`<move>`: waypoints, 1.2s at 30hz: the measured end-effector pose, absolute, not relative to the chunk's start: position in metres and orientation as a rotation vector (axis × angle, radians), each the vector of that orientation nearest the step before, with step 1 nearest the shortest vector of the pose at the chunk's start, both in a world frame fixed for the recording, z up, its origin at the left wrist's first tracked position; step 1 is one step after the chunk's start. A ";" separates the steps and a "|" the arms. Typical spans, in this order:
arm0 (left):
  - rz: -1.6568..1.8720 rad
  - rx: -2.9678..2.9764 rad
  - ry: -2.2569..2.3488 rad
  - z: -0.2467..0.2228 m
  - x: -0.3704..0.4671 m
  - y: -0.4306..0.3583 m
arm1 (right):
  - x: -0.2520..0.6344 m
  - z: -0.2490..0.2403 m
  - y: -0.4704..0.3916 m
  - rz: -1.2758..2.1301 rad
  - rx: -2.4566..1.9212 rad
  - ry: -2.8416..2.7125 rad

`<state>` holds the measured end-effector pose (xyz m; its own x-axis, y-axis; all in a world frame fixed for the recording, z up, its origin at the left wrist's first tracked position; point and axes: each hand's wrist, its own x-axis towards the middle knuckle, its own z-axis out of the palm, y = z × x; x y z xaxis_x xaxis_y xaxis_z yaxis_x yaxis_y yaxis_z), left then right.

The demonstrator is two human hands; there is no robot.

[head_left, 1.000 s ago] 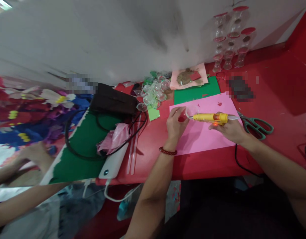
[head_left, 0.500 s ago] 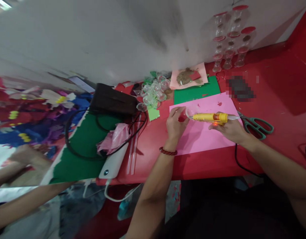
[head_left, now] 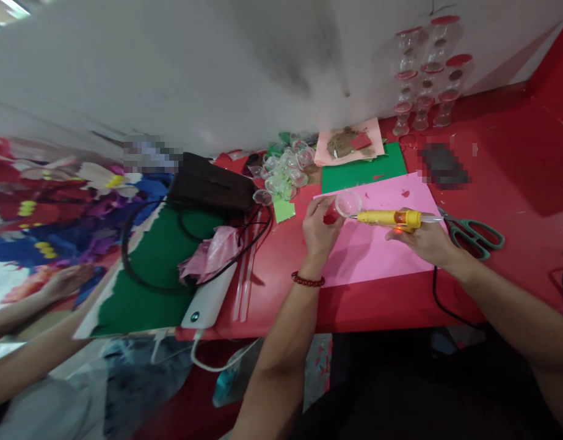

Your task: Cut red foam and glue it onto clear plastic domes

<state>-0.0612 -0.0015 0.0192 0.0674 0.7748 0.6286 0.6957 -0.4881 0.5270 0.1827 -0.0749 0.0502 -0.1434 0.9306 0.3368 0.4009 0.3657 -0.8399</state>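
Over the pink sheet, my left hand pinches a small clear plastic cup by its side, its round rim facing up. My right hand is wrapped round a yellow glue gun with a lit orange light. The gun's metal nozzle points left and meets the cup's lower rim in the view; whether they touch, I cannot tell. A clear glue stick sticks out of the gun's back end. Green-handled scissors lie just right of my right hand.
Clear cups are heaped behind, beside a paper with brown material. Stacked cup shapes stand by the wall. At left are a black case, a power bank, straws and another person's hand near colourful flowers.
The cup in my left hand has tilted so its rim shows more fully. The gun has shifted very slightly. At far left, the other person's hands have moved.
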 end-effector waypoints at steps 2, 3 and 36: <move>1.415 2.231 1.552 0.020 -0.062 -0.002 | 0.183 0.049 -0.075 0.727 -1.188 -1.716; 1.416 2.236 1.562 0.020 -0.062 -0.002 | 0.183 0.049 -0.075 0.722 -1.191 -1.709; 1.430 2.258 1.555 0.025 -0.064 -0.003 | 0.194 0.046 -0.066 0.601 -1.262 -1.742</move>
<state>-0.0642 -0.0034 0.0246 0.0674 0.7571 0.6499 0.7109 -0.4934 0.5011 0.1938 -0.0660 0.0462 -0.0997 0.9239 0.3693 0.5001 0.3674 -0.7842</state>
